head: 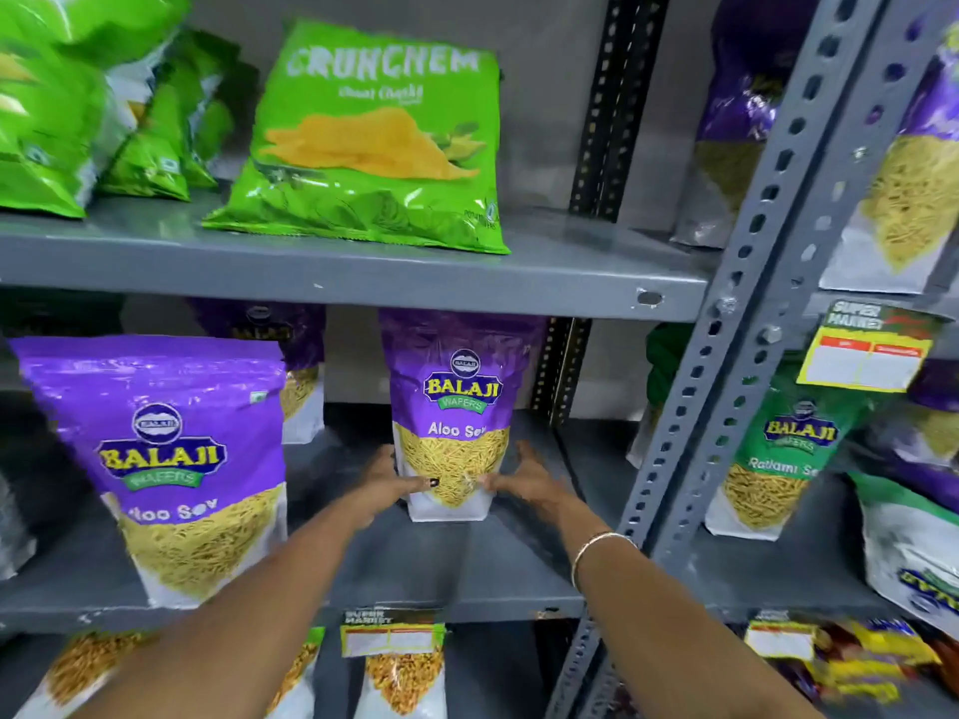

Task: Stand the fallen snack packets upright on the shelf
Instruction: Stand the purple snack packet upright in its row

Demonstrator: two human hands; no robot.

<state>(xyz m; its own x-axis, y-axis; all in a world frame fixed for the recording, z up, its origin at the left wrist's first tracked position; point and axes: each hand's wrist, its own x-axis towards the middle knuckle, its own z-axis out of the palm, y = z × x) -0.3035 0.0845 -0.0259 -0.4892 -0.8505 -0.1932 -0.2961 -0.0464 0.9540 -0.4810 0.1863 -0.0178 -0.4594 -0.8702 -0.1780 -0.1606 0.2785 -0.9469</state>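
Both forearms reach in; your left hand (386, 487) and right hand (524, 477) clasp 1 upright Aloo Sev packet (450, 407) on the middle shelf (467, 573), fingers pressed to its sides. Next, release gently, then right the leaning Crunchem packet (373, 137) at 12 o'clock.

"Balaji Wafers Aloo Sev" on purple packets (451, 412); "Crunchem" on green packet (373, 142).

A: What colours are the Aloo Sev packet (450, 417) and its neighbour at the shelf's (363, 275) front left?
B: Both purple on top, yellow strands below, white base; the front packet (171, 469) has a yellow and green logo.
A: And above?
B: The Crunchem bag (373, 142) is bright green with orange-yellow wafers. The shelf is grey, the price tag (864, 350) yellow and red.
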